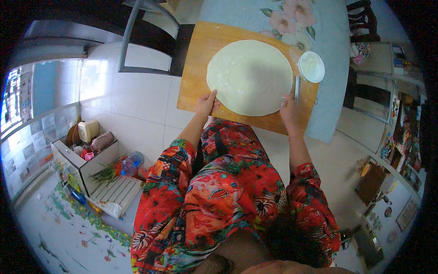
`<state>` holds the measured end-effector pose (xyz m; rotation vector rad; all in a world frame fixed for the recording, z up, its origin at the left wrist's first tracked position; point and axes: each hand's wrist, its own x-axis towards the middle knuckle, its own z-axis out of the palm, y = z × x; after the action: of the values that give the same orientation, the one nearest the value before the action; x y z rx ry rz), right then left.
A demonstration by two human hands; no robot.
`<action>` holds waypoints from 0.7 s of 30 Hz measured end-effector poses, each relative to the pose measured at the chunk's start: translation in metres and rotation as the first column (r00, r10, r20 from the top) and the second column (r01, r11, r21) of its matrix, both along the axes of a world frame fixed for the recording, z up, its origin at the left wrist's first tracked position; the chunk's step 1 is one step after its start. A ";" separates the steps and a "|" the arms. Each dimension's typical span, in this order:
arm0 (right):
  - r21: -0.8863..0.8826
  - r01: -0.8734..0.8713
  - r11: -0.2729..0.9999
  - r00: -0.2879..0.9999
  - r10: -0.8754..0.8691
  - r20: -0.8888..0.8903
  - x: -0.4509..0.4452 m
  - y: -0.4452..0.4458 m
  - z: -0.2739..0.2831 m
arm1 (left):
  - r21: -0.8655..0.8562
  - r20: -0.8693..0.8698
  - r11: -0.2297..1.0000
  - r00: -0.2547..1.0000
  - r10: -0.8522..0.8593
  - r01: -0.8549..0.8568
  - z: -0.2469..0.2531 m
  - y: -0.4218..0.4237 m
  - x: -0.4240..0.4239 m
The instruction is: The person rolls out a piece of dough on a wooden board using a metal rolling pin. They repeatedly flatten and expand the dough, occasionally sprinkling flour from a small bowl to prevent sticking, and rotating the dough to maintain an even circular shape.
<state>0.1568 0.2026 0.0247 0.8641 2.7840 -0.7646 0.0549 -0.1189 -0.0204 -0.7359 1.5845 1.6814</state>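
A large, thin, round sheet of dough (251, 77) lies on a wooden board (193, 68), with patches of flour on its surface. At its lower left edge, my left hand (206, 103) has the thumb over the rim and the fingers curled beneath, pinching it. My right hand (291, 111) is at the lower right edge, its fingertips blurred against the dough, so its grip is unclear. Just above that hand a metal rod (297, 89), perhaps a rolling pin, lies on the board. A white bowl (321, 70) of flour stands at the board's right edge.
The board rests on a table with a pale blue floral tablecloth (332, 106). Dark-framed chairs (121, 61) flank the table. On the floor to the left are an open box (97, 156) of household items and a plastic bottle (131, 163).
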 end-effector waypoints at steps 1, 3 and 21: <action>0.068 -0.062 0.996 0.994 0.068 -0.086 0.014 -0.006 -0.028 | 0.019 0.000 1.000 1.000 -0.010 0.010 -0.002 0.004 -0.001; 0.001 -0.094 0.996 0.992 0.094 -0.082 0.014 -0.033 -0.050 | -0.019 -0.004 1.000 1.000 -0.020 0.020 0.000 0.006 -0.002; 0.022 -0.059 0.998 0.996 0.057 0.066 -0.065 -0.014 0.010 | 0.054 0.001 0.999 1.000 0.001 -0.001 0.002 0.009 0.001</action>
<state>0.0913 0.1882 0.0351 0.7931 2.7534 -0.6833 0.0559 -0.1095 -0.0186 -0.7104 1.5323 1.7177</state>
